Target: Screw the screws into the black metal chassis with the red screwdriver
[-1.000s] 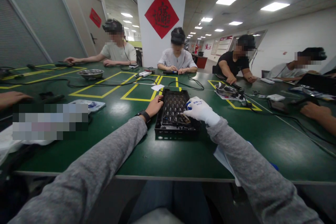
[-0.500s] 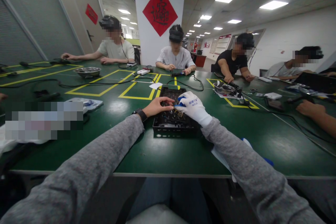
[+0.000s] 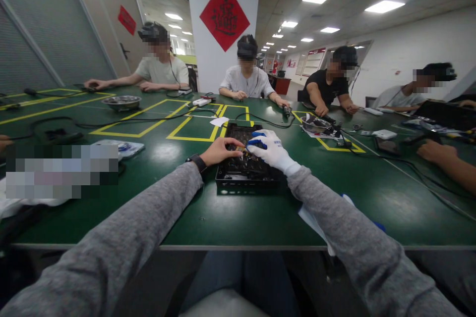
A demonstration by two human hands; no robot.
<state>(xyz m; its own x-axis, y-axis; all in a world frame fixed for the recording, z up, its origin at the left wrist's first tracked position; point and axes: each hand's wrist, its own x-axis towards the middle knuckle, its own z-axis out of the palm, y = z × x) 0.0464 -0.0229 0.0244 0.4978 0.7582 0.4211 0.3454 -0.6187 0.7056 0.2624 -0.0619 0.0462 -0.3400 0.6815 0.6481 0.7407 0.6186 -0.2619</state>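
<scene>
A black open-topped plastic case [image 3: 245, 181] lies in front of me, full of dark parts too small to name. My left hand [image 3: 222, 151], bare with a black band at the wrist, reaches over its left side. Thumb and forefinger are bent towards each other around a small yellowish-brown piece whose kind I cannot make out. From the right comes my right hand [image 3: 273, 151], in a white glove with blue fingertips. Its fingers are curled over the case close to the left fingertips, and whatever they grip is hidden.
The green table [image 3: 178, 208] carries yellow tape outlines and black cables. A metal bowl [image 3: 121, 103] stands at the back left, a plastic packet [image 3: 130, 148] nearer. A white-and-blue glove or cloth [image 3: 316, 225] lies under my right forearm. Several people sit around the table.
My right fingers have shifted and spread slightly beside the left fingertips, and the small brownish piece shows more. Across the table, one person's hand has moved outward, to my right, with a dark object.
</scene>
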